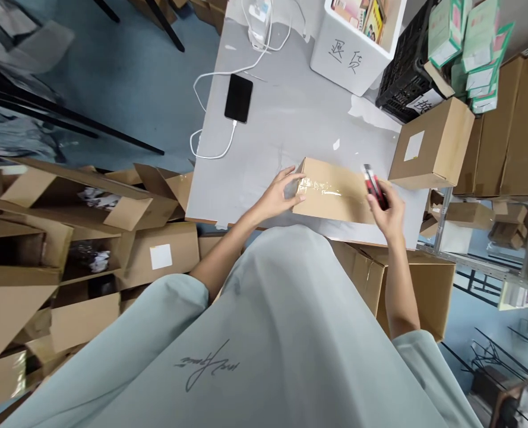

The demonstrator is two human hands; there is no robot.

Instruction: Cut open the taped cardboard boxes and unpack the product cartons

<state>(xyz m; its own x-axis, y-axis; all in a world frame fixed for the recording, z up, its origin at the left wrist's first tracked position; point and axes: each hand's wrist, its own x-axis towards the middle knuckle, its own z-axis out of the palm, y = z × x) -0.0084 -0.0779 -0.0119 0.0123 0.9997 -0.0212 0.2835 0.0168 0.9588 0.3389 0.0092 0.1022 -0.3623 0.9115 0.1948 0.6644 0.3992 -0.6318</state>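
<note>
A long cardboard box [330, 199] with shiny clear tape along its top lies near the front edge of the grey table [285, 131]. At the box's left end, my left hand [279, 193] has its thumb and fingers curved around the edge, gripping it. My right hand [391, 211] is closed around a red and black box cutter [376, 189], held over the box's right end. The cutter's tip points away from me and is blurred, so I cannot tell whether its blade is out.
A black phone [239, 98] on a white cable lies at the table's left. A white bin [350, 56] and black crate [401, 83] stand at the back right. Another carton [430, 142] sits at the right edge. Open cartons [125, 208] crowd the floor left.
</note>
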